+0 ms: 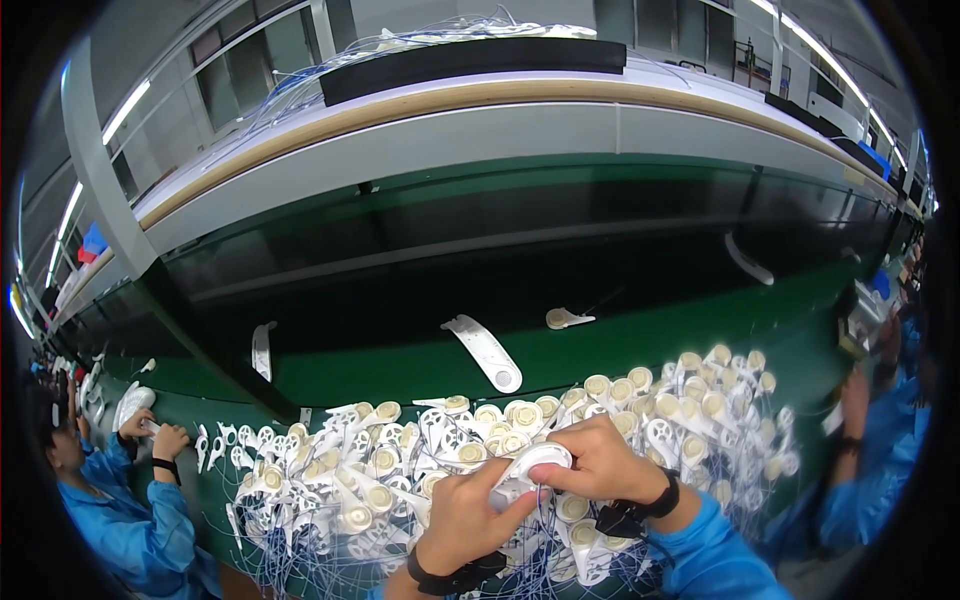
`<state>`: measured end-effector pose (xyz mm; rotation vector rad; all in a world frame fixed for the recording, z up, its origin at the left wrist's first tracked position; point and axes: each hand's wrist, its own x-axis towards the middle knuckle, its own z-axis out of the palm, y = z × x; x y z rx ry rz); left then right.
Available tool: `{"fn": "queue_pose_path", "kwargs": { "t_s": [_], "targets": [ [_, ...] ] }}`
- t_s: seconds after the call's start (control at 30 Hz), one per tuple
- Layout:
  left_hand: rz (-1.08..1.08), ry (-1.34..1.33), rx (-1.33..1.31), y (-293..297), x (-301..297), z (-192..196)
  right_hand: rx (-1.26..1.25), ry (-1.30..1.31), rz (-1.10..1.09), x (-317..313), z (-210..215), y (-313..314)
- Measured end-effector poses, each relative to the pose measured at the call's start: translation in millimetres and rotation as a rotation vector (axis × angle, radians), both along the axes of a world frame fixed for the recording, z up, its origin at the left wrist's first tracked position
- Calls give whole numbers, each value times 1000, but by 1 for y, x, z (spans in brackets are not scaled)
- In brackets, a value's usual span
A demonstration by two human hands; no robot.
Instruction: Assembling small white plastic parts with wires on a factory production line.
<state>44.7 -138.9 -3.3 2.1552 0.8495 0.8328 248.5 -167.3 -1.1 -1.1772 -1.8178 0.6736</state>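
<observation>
A white plastic part (533, 468) with a rounded, flattened end was held between both hands, just above a heap of like pieces. It lay roughly level, its rounded end pointing right and away from the person. The left hand (462, 520) gripped its near-left end from below, thumb on top, while the right hand (600, 462) closed over its far-right end, a pink-nailed thumb pressed on the upper face. Thin pale wires ran from under it down toward the person. Its underside and far end were hidden by the fingers (560, 440).
</observation>
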Motion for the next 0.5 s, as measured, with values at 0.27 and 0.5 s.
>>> {"fn": "queue_pose_path", "kwargs": {
  "t_s": [0.27, 0.5],
  "targets": [
    [50, 41, 83, -2, -1, 1, 15, -49, -50, -5, -2, 0],
    [45, 54, 66, -2, -11, 7, 1, -262, 29, -5, 20, -1]
  ]
}}
